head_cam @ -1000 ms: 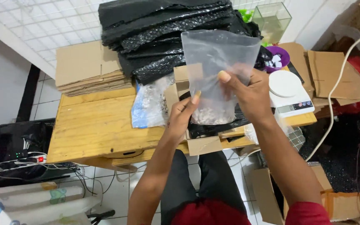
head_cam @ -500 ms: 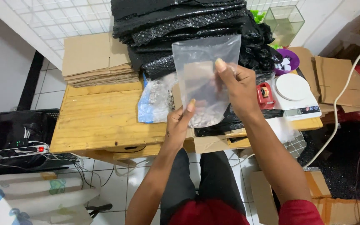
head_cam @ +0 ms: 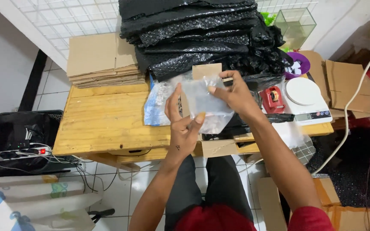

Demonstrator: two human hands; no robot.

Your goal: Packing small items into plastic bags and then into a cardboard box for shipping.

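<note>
Fingers (head_cam: 180, 99) of your left hand (head_cam: 184, 128) and right hand (head_cam: 235, 95) pinch the clear plastic bag (head_cam: 204, 105) above the desk (head_cam: 103, 124) edge; if this folded grip loosens, the small pale pieces (head_cam: 214, 124) inside may spill.

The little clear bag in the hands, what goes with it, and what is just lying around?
In use:
- clear plastic bag with small pale bits at its bottom
- left hand, holding it from below
- right hand, gripping its top

Lying about:
- stack of black bubble wrap
- flat cardboard pile
- white kitchen scale
- red tape dispenser
- purple bowl
</note>
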